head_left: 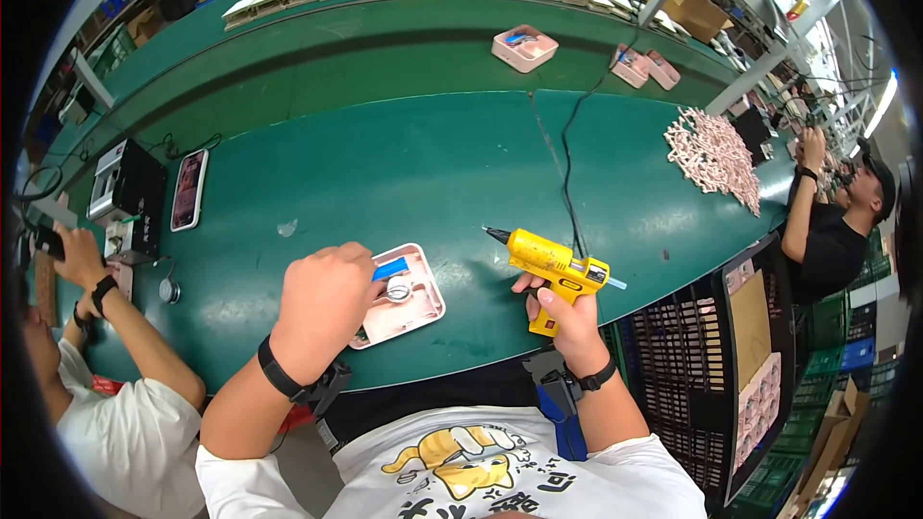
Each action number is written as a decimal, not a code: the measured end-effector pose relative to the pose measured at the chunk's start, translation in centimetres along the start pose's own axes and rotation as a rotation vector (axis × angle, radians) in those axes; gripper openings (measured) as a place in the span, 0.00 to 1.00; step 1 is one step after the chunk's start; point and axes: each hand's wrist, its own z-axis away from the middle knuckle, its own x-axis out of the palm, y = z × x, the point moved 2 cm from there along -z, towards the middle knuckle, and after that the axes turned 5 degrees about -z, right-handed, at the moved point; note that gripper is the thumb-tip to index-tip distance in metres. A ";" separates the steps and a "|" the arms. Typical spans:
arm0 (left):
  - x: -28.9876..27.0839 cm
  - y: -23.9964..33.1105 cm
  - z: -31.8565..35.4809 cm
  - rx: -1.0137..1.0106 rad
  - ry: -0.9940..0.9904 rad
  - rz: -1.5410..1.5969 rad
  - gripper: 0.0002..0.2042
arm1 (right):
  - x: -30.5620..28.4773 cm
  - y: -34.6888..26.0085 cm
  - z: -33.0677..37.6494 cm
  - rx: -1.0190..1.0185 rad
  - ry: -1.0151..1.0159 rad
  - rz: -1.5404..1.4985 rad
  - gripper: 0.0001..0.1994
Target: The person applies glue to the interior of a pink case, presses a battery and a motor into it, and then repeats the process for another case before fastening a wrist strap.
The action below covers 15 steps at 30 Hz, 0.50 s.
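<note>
My right hand [569, 315] grips a yellow hot glue gun [550, 258] by its handle. The gun's dark nozzle points left, above the green table, and a pale glue stick juts from its back. A shallow pink plastic housing [419, 315] with rounded corners lies near the table's front edge. In it are a blue part [390, 269] and a round whitish-silver part [397, 290]. Over the housing's left side is my left hand [325, 293], closed, its fingers bent down. Its fingertips are hidden behind the hand, so whatever they hold does not show.
Pink housings, one [525, 50] with a blue part, sit on the far belt [375, 48]. A pile of small pink pieces [713, 161] lies right. A phone [189, 190] and black device [130, 187] stand left. Co-workers sit both sides; a black crate [673, 351] stands right.
</note>
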 end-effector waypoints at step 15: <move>6.8 1.2 5.1 -0.371 0.747 0.847 0.13 | 9.5 -3.7 -3.6 0.204 -0.402 0.453 0.18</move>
